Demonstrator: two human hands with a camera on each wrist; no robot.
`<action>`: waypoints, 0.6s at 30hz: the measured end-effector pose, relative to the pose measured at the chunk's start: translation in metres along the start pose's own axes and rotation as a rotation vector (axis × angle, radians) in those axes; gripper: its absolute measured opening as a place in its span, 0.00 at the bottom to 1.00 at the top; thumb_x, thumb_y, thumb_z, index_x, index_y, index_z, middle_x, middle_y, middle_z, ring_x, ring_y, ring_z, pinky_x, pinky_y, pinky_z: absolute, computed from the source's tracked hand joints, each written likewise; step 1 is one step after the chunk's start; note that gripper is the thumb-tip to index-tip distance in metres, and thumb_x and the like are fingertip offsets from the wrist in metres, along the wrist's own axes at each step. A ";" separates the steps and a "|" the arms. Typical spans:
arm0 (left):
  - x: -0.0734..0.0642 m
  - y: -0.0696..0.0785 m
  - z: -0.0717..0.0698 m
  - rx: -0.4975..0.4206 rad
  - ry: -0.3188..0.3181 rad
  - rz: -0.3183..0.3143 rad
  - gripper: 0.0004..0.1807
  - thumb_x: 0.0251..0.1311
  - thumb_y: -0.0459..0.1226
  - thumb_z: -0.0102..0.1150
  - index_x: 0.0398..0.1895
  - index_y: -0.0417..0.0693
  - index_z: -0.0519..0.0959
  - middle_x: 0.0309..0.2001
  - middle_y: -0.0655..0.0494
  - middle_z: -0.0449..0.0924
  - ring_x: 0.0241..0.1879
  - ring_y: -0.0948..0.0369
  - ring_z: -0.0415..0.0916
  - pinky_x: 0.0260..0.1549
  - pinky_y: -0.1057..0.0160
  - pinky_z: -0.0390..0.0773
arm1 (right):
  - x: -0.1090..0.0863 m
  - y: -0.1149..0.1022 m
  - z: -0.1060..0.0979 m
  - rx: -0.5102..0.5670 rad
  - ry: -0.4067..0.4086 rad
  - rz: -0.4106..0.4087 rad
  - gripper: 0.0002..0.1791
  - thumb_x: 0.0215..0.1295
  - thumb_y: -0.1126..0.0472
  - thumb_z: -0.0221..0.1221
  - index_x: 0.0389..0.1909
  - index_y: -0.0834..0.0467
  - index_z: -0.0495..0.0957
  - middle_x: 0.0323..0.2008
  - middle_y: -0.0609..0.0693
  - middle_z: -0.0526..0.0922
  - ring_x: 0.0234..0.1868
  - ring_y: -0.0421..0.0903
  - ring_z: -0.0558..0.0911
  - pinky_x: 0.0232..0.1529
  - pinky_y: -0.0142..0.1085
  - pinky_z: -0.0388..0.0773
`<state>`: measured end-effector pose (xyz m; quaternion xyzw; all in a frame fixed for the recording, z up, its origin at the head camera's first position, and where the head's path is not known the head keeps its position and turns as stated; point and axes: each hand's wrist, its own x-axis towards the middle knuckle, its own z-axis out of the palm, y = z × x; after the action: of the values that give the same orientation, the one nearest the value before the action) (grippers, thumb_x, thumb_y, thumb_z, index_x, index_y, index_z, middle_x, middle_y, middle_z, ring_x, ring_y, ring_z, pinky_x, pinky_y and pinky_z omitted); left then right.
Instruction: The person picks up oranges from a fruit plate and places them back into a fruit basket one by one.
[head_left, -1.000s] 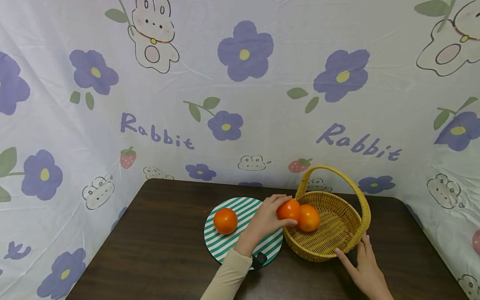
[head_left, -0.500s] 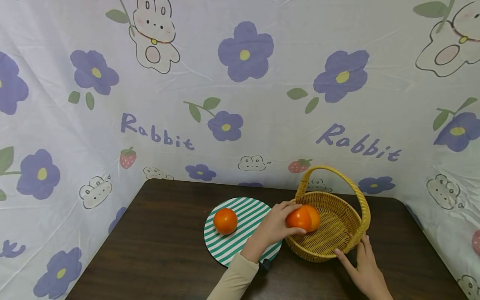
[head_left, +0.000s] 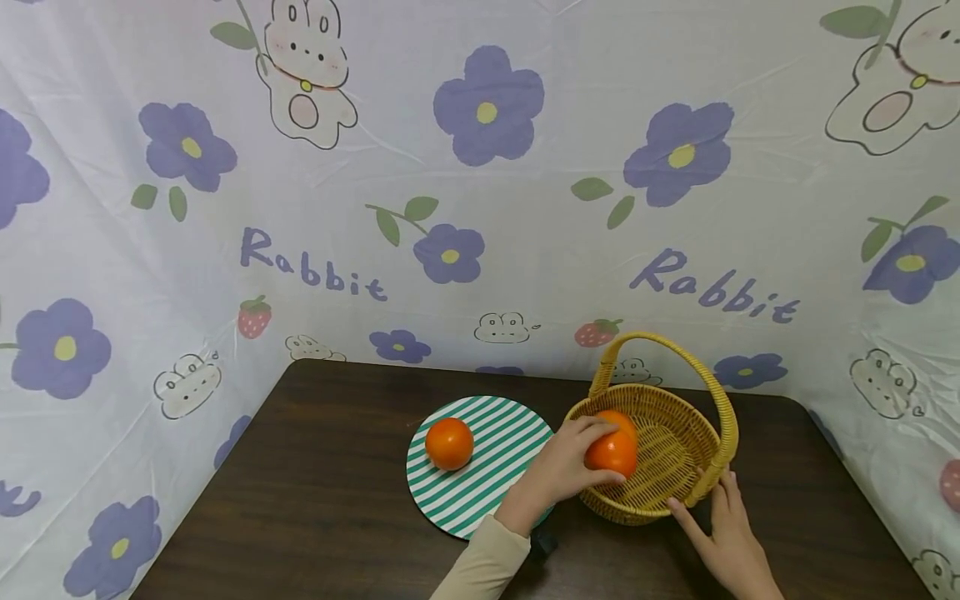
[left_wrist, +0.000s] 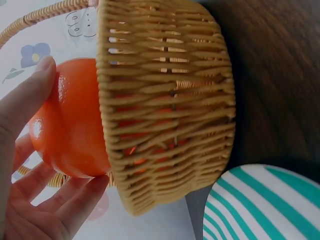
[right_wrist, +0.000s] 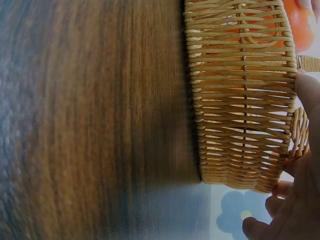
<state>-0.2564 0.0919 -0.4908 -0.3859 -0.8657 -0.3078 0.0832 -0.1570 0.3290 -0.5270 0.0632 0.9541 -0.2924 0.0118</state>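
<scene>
My left hand (head_left: 564, 468) holds a glossy orange-red round fruit (head_left: 609, 454) between thumb and fingers, low inside the near left rim of a yellow wicker basket (head_left: 675, 437). In the left wrist view the held fruit (left_wrist: 75, 120) is partly hidden by the basket's woven wall (left_wrist: 165, 105). Just behind it in the basket lies another orange fruit (head_left: 619, 419), mostly covered. At the basket's front right my right hand (head_left: 727, 537) grips the rim by the handle's foot, with the thumb (right_wrist: 307, 87) on the rim and fingers on the far side of that foot.
A similar orange-red fruit (head_left: 449, 444) sits on a round green-and-white striped mat (head_left: 487, 500), left of the basket. The dark wooden table (head_left: 322, 500) has a patterned cloth (head_left: 525, 208) behind it. The basket's tall arched handle (head_left: 705, 367) stands upright.
My left hand has carried its fruit rightward and down from over the basket's left rim into the basket, covering most of the fruit there. The right hand stays at the rim.
</scene>
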 end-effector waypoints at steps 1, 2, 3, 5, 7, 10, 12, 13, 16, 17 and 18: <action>0.000 0.001 0.001 0.008 -0.001 0.002 0.37 0.48 0.59 0.62 0.62 0.59 0.69 0.59 0.58 0.69 0.54 0.61 0.70 0.48 0.67 0.74 | 0.000 0.000 0.000 -0.001 0.000 0.000 0.52 0.65 0.33 0.39 0.70 0.60 0.21 0.69 0.68 0.22 0.68 0.69 0.31 0.49 0.73 0.55; 0.000 0.001 0.002 0.018 -0.002 0.008 0.37 0.48 0.59 0.61 0.62 0.59 0.69 0.59 0.58 0.69 0.54 0.61 0.70 0.48 0.68 0.74 | 0.000 0.000 0.000 -0.003 0.000 0.001 0.52 0.65 0.33 0.39 0.70 0.60 0.21 0.69 0.68 0.22 0.68 0.69 0.31 0.49 0.72 0.55; 0.000 0.002 0.004 0.026 -0.003 0.015 0.37 0.48 0.59 0.61 0.62 0.59 0.69 0.59 0.58 0.69 0.54 0.62 0.70 0.48 0.68 0.74 | 0.000 0.000 0.000 -0.005 0.001 0.001 0.52 0.65 0.33 0.39 0.70 0.60 0.21 0.69 0.68 0.22 0.68 0.69 0.31 0.49 0.72 0.55; 0.001 0.004 0.005 0.039 -0.009 0.025 0.37 0.48 0.60 0.61 0.62 0.60 0.68 0.60 0.59 0.68 0.54 0.61 0.70 0.48 0.68 0.74 | 0.000 0.000 0.000 -0.007 0.005 0.000 0.52 0.66 0.33 0.40 0.70 0.60 0.22 0.69 0.68 0.22 0.68 0.69 0.31 0.48 0.72 0.55; 0.001 0.006 0.007 0.039 -0.020 0.026 0.37 0.48 0.60 0.61 0.62 0.60 0.68 0.61 0.59 0.68 0.54 0.61 0.70 0.48 0.68 0.74 | 0.000 0.000 0.001 -0.009 0.006 0.001 0.52 0.66 0.33 0.40 0.70 0.61 0.22 0.69 0.68 0.22 0.68 0.69 0.31 0.48 0.72 0.56; 0.002 0.009 0.009 0.030 -0.045 0.021 0.37 0.48 0.60 0.61 0.63 0.61 0.68 0.62 0.60 0.67 0.56 0.61 0.68 0.48 0.67 0.74 | 0.000 0.000 0.001 -0.009 0.007 0.000 0.52 0.66 0.33 0.40 0.70 0.61 0.22 0.69 0.69 0.23 0.68 0.69 0.32 0.48 0.72 0.55; 0.002 0.011 0.012 0.035 -0.057 0.018 0.38 0.48 0.60 0.60 0.64 0.62 0.67 0.62 0.61 0.66 0.57 0.61 0.67 0.48 0.66 0.74 | 0.000 0.000 0.001 -0.008 0.006 0.002 0.52 0.66 0.34 0.40 0.70 0.62 0.22 0.69 0.69 0.23 0.68 0.69 0.32 0.48 0.72 0.55; 0.003 0.011 0.013 0.040 -0.061 0.020 0.38 0.48 0.61 0.60 0.64 0.62 0.67 0.62 0.61 0.66 0.57 0.62 0.67 0.49 0.66 0.74 | 0.000 0.000 0.001 -0.008 0.006 0.003 0.52 0.66 0.34 0.40 0.70 0.62 0.22 0.68 0.69 0.23 0.68 0.69 0.32 0.48 0.72 0.55; 0.005 0.014 0.017 0.063 -0.070 0.026 0.38 0.48 0.62 0.58 0.64 0.63 0.67 0.62 0.62 0.66 0.58 0.63 0.67 0.50 0.65 0.74 | -0.001 0.000 0.000 -0.008 0.004 0.004 0.52 0.66 0.33 0.40 0.70 0.62 0.22 0.68 0.70 0.23 0.68 0.69 0.32 0.48 0.72 0.56; 0.006 0.015 0.018 0.071 -0.073 0.029 0.38 0.48 0.63 0.57 0.64 0.63 0.67 0.62 0.62 0.66 0.58 0.63 0.67 0.50 0.65 0.74 | -0.001 0.000 0.001 -0.008 0.006 0.003 0.52 0.66 0.33 0.40 0.70 0.62 0.22 0.68 0.70 0.23 0.68 0.69 0.32 0.48 0.72 0.56; 0.007 0.015 0.020 0.080 -0.077 0.031 0.38 0.48 0.63 0.57 0.64 0.64 0.67 0.62 0.62 0.66 0.58 0.63 0.67 0.50 0.65 0.74 | -0.001 0.000 0.001 -0.008 0.008 0.000 0.52 0.66 0.33 0.40 0.70 0.62 0.22 0.68 0.70 0.24 0.68 0.69 0.33 0.48 0.72 0.56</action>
<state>-0.2483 0.1157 -0.4967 -0.4073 -0.8736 -0.2568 0.0702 -0.1564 0.3286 -0.5274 0.0644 0.9553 -0.2884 0.0082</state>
